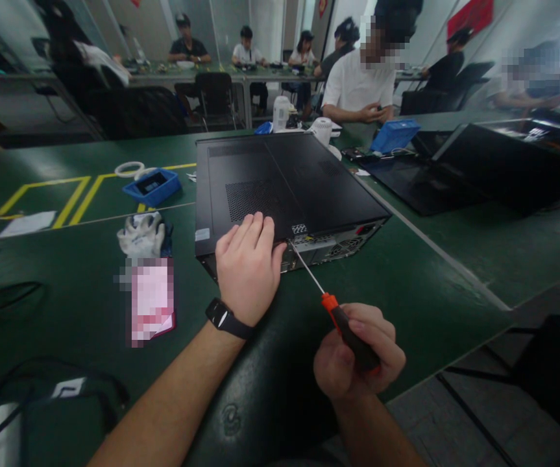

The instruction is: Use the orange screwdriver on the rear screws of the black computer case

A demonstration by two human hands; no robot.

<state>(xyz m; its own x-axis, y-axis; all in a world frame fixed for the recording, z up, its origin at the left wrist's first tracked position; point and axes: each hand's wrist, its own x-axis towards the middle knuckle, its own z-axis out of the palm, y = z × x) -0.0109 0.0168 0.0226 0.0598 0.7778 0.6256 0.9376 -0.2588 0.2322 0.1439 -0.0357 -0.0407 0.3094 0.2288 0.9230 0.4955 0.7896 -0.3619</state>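
Observation:
A black desktop computer case (289, 175) lies flat on the green table, its rear panel with vents and ports turned toward me. My left hand (250, 266) rests on the near edge of its top, fingers stretched out flat and the thumb over the edge by the rear panel. A dark watch is on that wrist. In my right hand (360, 350) is a screwdriver (345, 324) with a red and black handle, fingers wrapped round it. Its thin shaft points up and left, and the tip meets the rear panel's upper edge beside my left thumb. Any screw there is too small to make out.
Left of the case lie a blue tray (153, 187), white gloves (142, 235) and a pink blurred item (153, 295). Black cables (12, 292) run along the left. To the right are dark flat panels (426, 181) and a blue box (395, 135). A person (361, 84) sits across the table.

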